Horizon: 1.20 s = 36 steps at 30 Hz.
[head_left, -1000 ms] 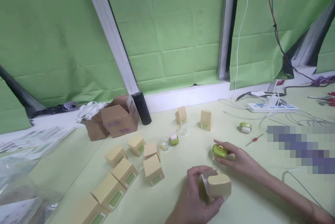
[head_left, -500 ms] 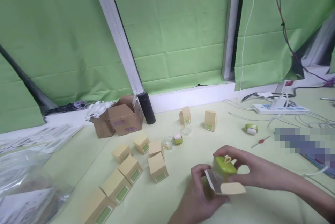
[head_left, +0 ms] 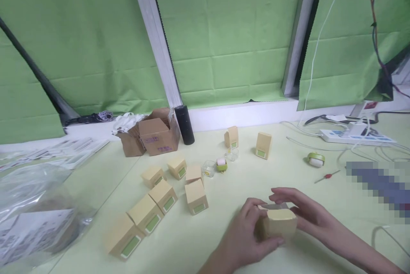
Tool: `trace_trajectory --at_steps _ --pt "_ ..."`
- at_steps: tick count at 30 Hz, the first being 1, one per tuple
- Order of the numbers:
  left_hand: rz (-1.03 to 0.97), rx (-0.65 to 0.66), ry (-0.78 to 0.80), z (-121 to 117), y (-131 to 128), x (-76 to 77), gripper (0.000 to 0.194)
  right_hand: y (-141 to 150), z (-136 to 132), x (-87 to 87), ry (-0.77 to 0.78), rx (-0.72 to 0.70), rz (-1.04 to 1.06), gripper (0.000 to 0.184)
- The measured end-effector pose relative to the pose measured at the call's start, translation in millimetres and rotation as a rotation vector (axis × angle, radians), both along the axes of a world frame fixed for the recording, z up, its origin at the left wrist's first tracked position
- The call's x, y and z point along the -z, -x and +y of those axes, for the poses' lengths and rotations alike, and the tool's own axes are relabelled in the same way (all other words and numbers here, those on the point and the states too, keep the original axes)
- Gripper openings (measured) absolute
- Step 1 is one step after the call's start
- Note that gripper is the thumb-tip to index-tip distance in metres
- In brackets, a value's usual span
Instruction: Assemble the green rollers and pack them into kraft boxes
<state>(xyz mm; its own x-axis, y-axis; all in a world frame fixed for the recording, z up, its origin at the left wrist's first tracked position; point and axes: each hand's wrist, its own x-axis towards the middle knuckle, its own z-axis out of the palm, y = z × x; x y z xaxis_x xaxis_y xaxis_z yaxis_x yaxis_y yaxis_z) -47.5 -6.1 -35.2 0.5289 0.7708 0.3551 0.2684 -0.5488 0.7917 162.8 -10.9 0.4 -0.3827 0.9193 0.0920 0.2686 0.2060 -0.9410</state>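
Low at the right, my left hand is wrapped around a small tan cardboard box. Its front flap stands towards me and a greyish inner flap shows behind it. My right hand is curled about the right side of this same box, thumb against the side and fingers over the far edge. The green-topped piece is out of sight. Nearby on the table are a green piece with a pink-white part, a clear plastic cover and another green-and-white piece.
Several closed tan boxes form a slanting row at the left. Two more, including a tan box, stand farther back. A brown carton, black cylinder, power strip, and plastic bag surround the work area.
The green-topped piece was in my right hand above the box and is now hidden. The box is turned more upright, and my right hand has moved onto its side. The view has shifted slightly.
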Motion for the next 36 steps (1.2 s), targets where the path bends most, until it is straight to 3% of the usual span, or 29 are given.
trace_trajectory --at_steps 3,6,10,12,15,18,24,28,32,36 --pt "0.017 0.006 0.02 -1 0 -3.0 0.047 10 8 4.7 0.023 0.122 0.006 0.024" --pt "-0.005 -0.047 0.055 -2 -1 -2.5 0.05 17 9 5.7 -0.024 0.13 -0.09 0.016" --pt "-0.005 -0.104 0.12 -4 -2 -3.1 0.045 3 0 4.7 -0.139 0.072 -0.124 0.041" --pt "0.019 -0.083 0.106 -5 -2 -4.2 0.042 -6 -2 2.6 -0.221 -0.03 -0.132 0.055" --pt "-0.01 -0.122 0.14 -7 -2 -4.4 0.05 -7 0 -1.5 -0.262 -0.103 -0.195 0.048" --pt "-0.011 -0.145 0.215 -8 -2 -4.4 0.058 4 4 -2.3 -0.197 -0.048 -0.229 0.031" --pt "-0.06 -0.172 0.4 -10 -4 -7.5 0.065 18 11 7.1 -0.012 -0.029 -0.09 0.034" --pt "-0.072 -0.178 0.379 -10 -4 -5.2 0.066 17 12 8.6 0.018 -0.04 -0.033 0.037" --pt "-0.082 -0.14 0.355 -8 -3 -2.9 0.07 22 12 7.1 0.132 0.059 0.021 0.04" --pt "-0.059 -0.059 0.19 -8 -5 -7.1 0.065 28 12 10.3 0.171 0.117 0.051 0.045"
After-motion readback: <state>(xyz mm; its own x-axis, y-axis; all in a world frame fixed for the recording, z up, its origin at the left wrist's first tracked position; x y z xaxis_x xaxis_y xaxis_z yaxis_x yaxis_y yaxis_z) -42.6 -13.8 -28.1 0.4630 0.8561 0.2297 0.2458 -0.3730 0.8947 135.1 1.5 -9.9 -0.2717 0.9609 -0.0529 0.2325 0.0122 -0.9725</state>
